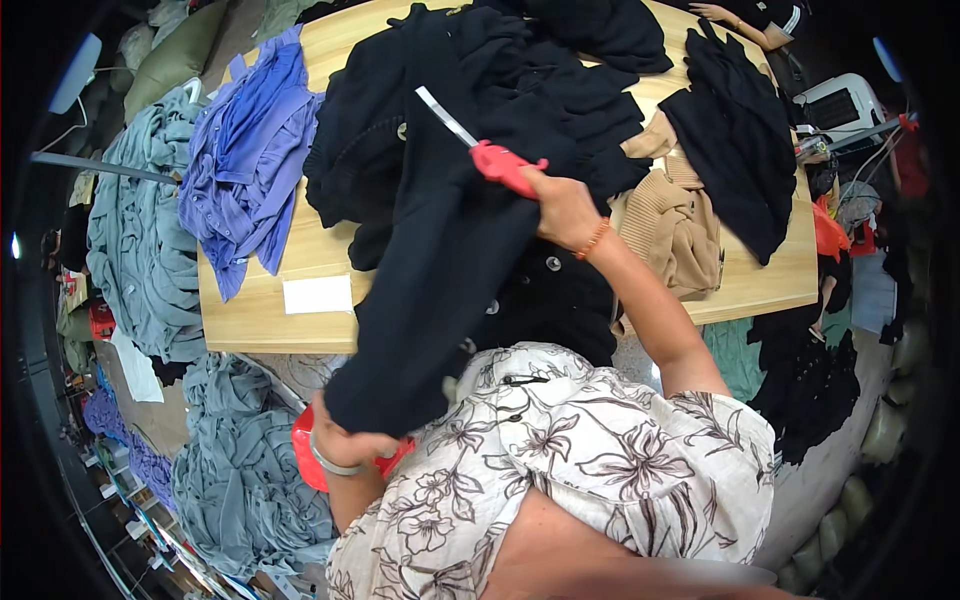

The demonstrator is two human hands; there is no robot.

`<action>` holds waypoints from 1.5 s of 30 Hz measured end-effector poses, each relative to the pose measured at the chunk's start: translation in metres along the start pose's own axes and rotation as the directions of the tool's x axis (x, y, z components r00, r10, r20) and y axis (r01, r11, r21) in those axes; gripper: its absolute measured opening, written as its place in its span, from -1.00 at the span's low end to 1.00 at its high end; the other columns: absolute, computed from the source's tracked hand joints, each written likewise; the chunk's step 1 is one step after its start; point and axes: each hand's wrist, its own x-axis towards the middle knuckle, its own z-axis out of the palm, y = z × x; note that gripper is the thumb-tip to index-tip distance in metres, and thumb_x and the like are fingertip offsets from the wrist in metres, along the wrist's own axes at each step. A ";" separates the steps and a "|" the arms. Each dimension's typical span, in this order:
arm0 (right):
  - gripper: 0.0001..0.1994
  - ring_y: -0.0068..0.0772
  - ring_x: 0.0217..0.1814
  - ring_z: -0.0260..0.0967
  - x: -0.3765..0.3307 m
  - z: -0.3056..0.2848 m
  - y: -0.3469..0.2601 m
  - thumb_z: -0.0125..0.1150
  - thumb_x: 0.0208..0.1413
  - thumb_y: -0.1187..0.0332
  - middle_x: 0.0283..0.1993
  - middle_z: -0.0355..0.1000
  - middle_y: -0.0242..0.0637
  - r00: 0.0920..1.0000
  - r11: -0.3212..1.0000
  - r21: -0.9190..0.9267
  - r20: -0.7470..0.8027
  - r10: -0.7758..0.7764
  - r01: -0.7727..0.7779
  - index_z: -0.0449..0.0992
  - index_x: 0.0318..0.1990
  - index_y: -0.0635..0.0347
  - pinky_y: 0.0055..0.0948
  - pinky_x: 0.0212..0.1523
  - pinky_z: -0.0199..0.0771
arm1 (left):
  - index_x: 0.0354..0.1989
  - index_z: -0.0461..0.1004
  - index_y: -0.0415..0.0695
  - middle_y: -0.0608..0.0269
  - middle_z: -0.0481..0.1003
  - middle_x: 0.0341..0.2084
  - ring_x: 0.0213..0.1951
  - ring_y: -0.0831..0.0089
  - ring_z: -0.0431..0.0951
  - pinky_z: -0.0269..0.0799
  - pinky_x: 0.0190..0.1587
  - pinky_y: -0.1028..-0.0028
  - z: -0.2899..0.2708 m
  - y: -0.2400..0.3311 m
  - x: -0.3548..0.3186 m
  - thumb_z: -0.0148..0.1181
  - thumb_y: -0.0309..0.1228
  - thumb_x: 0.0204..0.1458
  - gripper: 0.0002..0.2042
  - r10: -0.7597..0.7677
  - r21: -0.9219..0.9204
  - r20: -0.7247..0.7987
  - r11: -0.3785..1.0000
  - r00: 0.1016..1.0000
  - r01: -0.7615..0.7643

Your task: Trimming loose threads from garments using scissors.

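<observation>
My right hand (pixel 562 207) grips a red-handled cutter (pixel 505 165) whose thin silver blade points up and left over a black garment (pixel 440 250). That garment has pale buttons and hangs from the wooden table (pixel 270 320) down toward my lap. My left hand (pixel 345 440) clutches the garment's lower end, close to a red object partly hidden behind my wrist. A silver bangle sits on my left wrist and an orange bead bracelet on my right.
A purple-blue garment pile (pixel 245 150) lies at the table's left, with a white card (pixel 318 294) near it. Tan knitwear (pixel 672 225) and more black clothes (pixel 735 140) lie to the right. Grey-green garments (pixel 140 230) are heaped left and below. Another person's hand (pixel 715 14) rests at the far edge.
</observation>
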 end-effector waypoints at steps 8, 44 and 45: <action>-0.38 -0.43 0.01 0.46 -0.082 -0.145 -0.036 0.40 -0.12 0.41 0.00 0.53 -0.20 0.714 0.887 0.141 0.655 0.249 -0.439 0.40 0.19 0.24 -0.44 0.09 0.37 | 0.13 0.34 -0.36 0.01 0.46 0.04 0.10 0.23 0.45 0.26 0.24 0.30 -0.050 -0.055 0.014 0.03 -0.55 0.02 -0.56 -0.121 -0.319 -0.256 0.947 0.959 0.035; -0.66 -0.05 -0.24 0.48 -0.004 -0.044 -0.022 0.29 0.07 0.34 -0.35 0.49 -0.20 0.913 0.911 0.082 0.091 0.398 -0.405 0.41 0.01 0.03 -0.19 -0.25 0.45 | -0.29 0.40 -0.17 0.14 0.38 -0.31 -0.18 0.13 0.46 0.43 -0.19 0.26 0.053 -0.072 0.322 0.31 -0.64 -0.20 -0.71 0.273 0.836 0.411 0.268 0.870 -0.479; -0.70 -0.05 -0.27 0.47 0.003 -0.042 -0.020 0.29 0.07 0.30 -0.36 0.48 -0.20 0.926 0.941 -0.051 0.168 0.337 -0.333 0.44 -0.05 0.04 -0.19 -0.26 0.44 | -0.29 0.40 -0.17 0.14 0.38 -0.31 -0.18 0.13 0.46 0.43 -0.19 0.26 0.052 -0.070 0.326 0.31 -0.64 -0.20 -0.71 0.272 0.834 0.416 0.266 0.868 -0.483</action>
